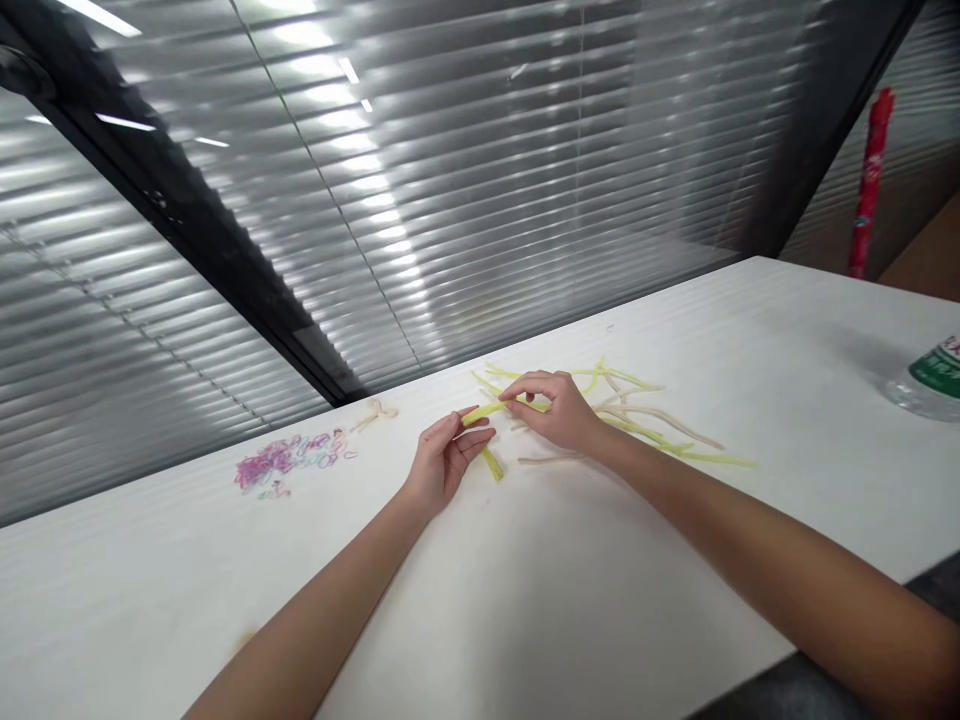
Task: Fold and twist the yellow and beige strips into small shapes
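Observation:
Between my two hands stretches a thick yellow pipe cleaner [484, 411], possibly folded or several together. My left hand [441, 462] pinches its left end between thumb and fingers. On its other end, the fingertips of my right hand [559, 412] are closed. A short yellow piece [492, 464] shows below my left fingers; whether it joins the held one I cannot tell. Loose yellow pipe cleaners [645, 430] and beige pipe cleaners [679, 425] lie spread on the white table behind and right of my right hand.
A pile of small pink, purple and teal loops [281, 458] lies at the left, near a beige twisted piece [375, 412]. A clear bottle with a green label [937, 370] is at the right edge. Window blinds [480, 180] rise behind the table [585, 600]. A red tube [870, 185] is beyond.

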The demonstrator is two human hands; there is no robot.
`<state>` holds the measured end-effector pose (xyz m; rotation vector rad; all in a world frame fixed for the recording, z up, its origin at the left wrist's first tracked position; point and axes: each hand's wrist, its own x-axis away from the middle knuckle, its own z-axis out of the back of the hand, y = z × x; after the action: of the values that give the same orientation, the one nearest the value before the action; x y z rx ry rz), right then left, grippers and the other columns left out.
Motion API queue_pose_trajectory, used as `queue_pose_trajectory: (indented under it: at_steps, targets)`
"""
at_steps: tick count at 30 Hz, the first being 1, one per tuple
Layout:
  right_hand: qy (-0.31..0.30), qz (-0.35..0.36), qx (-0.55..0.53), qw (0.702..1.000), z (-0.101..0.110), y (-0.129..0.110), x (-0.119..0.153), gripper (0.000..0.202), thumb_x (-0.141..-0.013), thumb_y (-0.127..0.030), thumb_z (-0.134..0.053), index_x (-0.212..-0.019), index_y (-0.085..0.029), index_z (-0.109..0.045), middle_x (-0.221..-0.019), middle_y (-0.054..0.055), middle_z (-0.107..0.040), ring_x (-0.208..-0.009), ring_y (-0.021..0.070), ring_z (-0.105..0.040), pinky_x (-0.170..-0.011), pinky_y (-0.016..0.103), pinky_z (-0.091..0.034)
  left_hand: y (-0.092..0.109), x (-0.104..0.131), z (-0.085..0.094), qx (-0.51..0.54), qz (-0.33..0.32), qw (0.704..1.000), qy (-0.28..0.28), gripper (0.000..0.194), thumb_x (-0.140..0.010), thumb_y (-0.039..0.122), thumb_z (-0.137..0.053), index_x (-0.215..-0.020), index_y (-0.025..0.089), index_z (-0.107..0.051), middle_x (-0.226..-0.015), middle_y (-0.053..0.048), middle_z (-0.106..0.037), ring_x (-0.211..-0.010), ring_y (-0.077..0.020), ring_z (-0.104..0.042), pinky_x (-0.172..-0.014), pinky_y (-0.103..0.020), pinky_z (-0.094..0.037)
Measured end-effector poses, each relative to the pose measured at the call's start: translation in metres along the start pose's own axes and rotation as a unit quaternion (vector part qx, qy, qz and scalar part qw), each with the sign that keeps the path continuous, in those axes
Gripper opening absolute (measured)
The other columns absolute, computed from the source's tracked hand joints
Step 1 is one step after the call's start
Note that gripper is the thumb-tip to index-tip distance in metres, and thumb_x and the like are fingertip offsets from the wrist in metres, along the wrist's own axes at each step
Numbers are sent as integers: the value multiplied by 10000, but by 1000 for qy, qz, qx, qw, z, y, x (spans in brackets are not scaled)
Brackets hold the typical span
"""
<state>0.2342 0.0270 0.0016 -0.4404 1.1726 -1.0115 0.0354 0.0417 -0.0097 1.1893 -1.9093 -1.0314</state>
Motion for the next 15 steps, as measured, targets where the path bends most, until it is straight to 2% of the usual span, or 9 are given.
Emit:
queue_pose_trajectory:
  at_steps: [3, 6, 8, 11, 15]
  targets:
    - [0, 15, -8, 1000, -1, -1, 1, 100, -785, -194, -631, -818, -220, -722, -863, 23, -727, -795, 154, -632, -793, 303, -439, -1, 1, -2, -36, -11, 999, -11, 217, -752, 328, -717, -821, 122, -714, -725, -50, -688, -704, -152, -669, -761, -278, -525]
    - [7, 0, -41, 999, -1, -4, 2, 124, -774, -192, -630, -855, -215, -722, -859, 24, -712, -753, 142, -600, -721, 284, -442, -2, 1, -2, -43, -3, 999, -20, 204, -738, 283, -731, -847, 111, -725, -675, -30, -652, -656, -121, -634, -724, -245, -513]
    - [16, -29, -72, 997, -2, -5, 2, 150, -765, -210, -639, -892, -211, -718, -864, 25, -698, -721, 131, -565, -685, 274, -439, -2, 1, -1, -45, 4, 999, -25, 219, -727, 258, -740, -886, 108, -732, -673, -23, -643, -653, -110, -623, -716, -230, -506]
    - [17, -84, -150, 985, -4, -6, 2, 248, -750, -267, -668, -989, -204, -688, -878, 21, -663, -675, 107, -522, -662, 262, -435, -2, 0, -1, -53, 10, 998, -34, 182, -716, 244, -748, -827, 100, -738, -679, -33, -649, -661, -111, -623, -718, -226, -503]
    - [-45, -151, -255, 954, -10, -6, 4, 481, -720, -363, -717, -1155, -208, -582, -869, 1, -615, -595, 74, -473, -587, 237, -412, 0, -1, -1, -32, 17, 999, -22, 176, -690, 238, -769, -807, 110, -741, -676, -37, -668, -672, -113, -629, -751, -233, -499]
